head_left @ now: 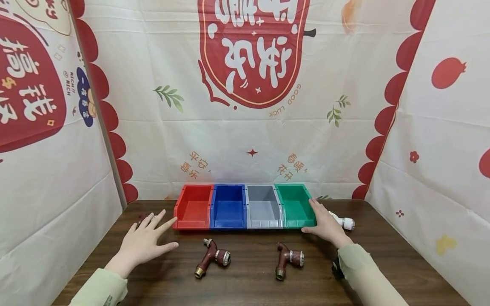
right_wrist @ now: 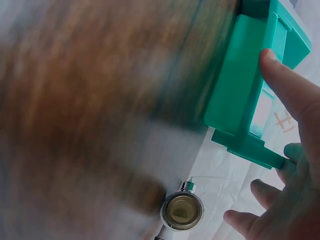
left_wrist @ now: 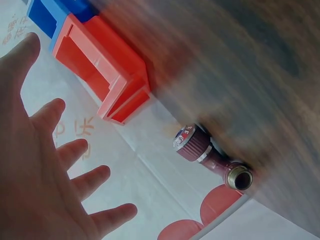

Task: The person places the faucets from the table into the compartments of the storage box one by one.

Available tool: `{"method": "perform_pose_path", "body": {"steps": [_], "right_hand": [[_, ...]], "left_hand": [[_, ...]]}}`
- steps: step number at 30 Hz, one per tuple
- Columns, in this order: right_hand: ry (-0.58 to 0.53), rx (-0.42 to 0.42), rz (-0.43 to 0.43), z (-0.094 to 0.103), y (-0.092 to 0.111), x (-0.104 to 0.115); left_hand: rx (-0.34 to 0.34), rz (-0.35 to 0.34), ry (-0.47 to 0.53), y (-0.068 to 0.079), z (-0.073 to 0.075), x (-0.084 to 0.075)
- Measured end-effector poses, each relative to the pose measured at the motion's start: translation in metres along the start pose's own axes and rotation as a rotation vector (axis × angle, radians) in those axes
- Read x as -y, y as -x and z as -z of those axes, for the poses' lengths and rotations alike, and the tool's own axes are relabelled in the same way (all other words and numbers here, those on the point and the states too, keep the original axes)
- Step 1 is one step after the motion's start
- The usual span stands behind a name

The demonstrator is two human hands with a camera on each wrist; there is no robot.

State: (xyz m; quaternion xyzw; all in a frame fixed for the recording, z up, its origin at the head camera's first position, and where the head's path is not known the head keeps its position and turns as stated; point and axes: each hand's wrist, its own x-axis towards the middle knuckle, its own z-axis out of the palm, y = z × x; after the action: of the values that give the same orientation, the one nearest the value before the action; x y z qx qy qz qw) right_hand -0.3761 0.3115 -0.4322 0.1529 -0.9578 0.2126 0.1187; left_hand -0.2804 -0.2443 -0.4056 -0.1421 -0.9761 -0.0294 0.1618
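A row of joined bins runs along the back: red point(head_left: 192, 210), blue point(head_left: 228, 210), grey point(head_left: 264, 210) and green point(head_left: 296, 208). My left hand point(head_left: 143, 244) is spread with straight fingers beside the red bin's left end, holding nothing. At the green bin's right side is my right hand point(head_left: 325, 223), its thumb by the front rim and its fingers along the side wall; light contact there is hard to judge. Two dark red taps, a left one point(head_left: 209, 259) and a right one point(head_left: 285, 260), lie in front of the bins.
Partly hidden behind my right hand lies a white tap point(head_left: 347, 223). Another dark red tap point(left_wrist: 200, 150) is beyond my left hand in the left wrist view. Printed white cloth point(head_left: 252, 136) stands behind the wooden table point(head_left: 245, 289) and along both sides.
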Motion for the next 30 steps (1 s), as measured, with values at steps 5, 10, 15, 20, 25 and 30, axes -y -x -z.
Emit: {"method": "perform_pose_path", "body": {"steps": [5,10,15,20,25,30], "right_hand": [[0.032,-0.005,-0.002,0.003,0.000,0.003],[0.053,-0.006,-0.011,0.005,0.000,0.005],[0.050,-0.006,-0.033,0.007,0.000,0.005],[0.041,0.006,-0.052,0.006,-0.002,0.004],[0.046,0.005,-0.058,0.007,-0.003,0.003],[0.041,-0.002,-0.053,0.005,-0.002,0.002]], "left_hand": [[0.005,0.010,0.008,-0.002,0.005,0.002],[0.003,0.009,0.005,-0.006,0.010,0.004],[0.009,0.014,-0.003,-0.011,0.015,0.007],[0.021,0.012,-0.017,-0.015,0.021,0.013],[-0.005,0.000,-0.020,-0.018,0.032,0.019],[-0.007,0.014,-0.004,-0.021,0.041,0.026]]}}
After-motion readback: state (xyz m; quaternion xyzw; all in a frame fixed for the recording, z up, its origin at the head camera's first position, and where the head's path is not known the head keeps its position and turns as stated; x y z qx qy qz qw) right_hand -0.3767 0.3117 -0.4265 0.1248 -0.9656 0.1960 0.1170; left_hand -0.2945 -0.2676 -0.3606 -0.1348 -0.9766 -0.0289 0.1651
